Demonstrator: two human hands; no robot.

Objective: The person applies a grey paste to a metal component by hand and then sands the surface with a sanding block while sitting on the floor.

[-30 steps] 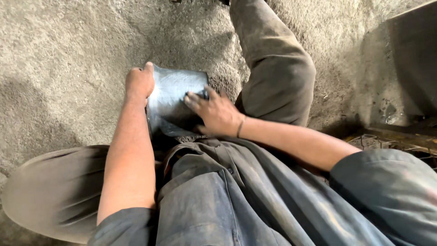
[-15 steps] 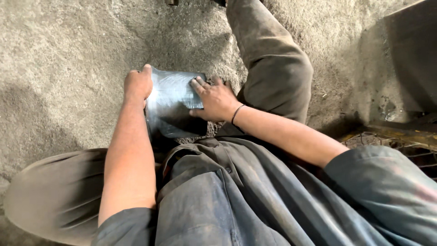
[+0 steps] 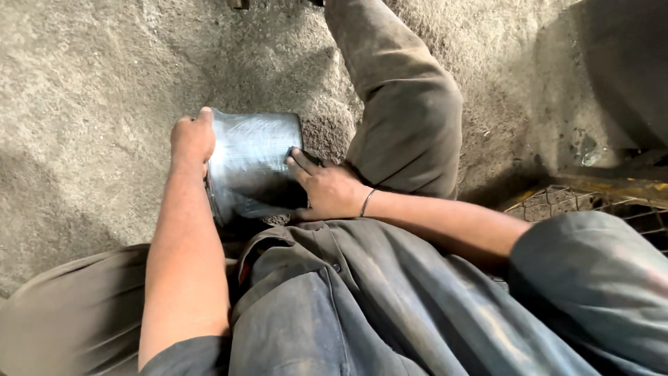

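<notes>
A shiny grey metal cylinder [image 3: 252, 161] lies on its side on the sandy ground between my legs. My left hand [image 3: 193, 138] grips its left edge, fingers curled over the rim. On the cylinder's right side rests my right hand [image 3: 327, 189], pressing a small dark pad against the metal; a thin band circles that wrist. The lower end of the cylinder is hidden behind my grey shirt.
Coarse grey sand [image 3: 90, 83] covers the ground all around. My right leg [image 3: 407, 104] in brown trousers stretches away at the upper middle. A dark metal machine body [image 3: 619, 69] and a yellow-edged metal grate [image 3: 584, 198] stand at the right.
My right hand has slid from the top face of the cylinder down to its right side. The cylinder has turned a little, and more of its curved wall shows.
</notes>
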